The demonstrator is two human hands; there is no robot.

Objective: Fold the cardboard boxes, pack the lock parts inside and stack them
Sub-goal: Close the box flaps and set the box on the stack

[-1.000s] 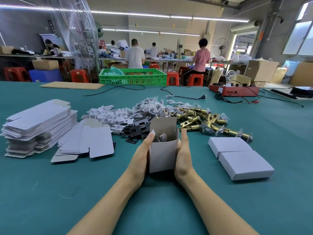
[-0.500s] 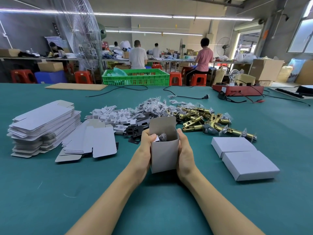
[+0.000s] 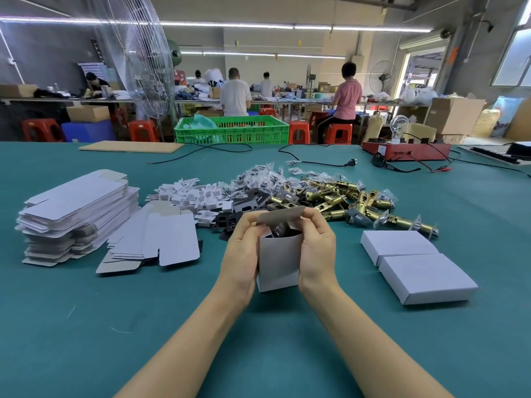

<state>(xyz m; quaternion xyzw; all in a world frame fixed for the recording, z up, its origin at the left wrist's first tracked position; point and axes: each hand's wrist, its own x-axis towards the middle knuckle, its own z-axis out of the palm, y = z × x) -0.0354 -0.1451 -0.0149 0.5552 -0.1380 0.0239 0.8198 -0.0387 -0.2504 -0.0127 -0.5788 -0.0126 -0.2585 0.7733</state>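
Upright box [image 3: 280, 262] at near centre of the table [image 3: 86, 326], gripped by my left hand [image 3: 244, 254] and right hand [image 3: 317, 251]; top flap [image 3: 283, 214], upright a moment ago, now pinched and bent over dark lock parts [image 3: 280, 229]; closing begun; two packed boxes [image 3: 416, 265] right.

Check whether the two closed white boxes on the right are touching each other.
Touching. In the head view the near closed box overlaps the far closed box edge to edge, no green table showing between them.

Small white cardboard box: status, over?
Left hand and right hand both grip small white cardboard box, upright on the green table. Top flap half folded over dark lock part. Nothing obstructing.
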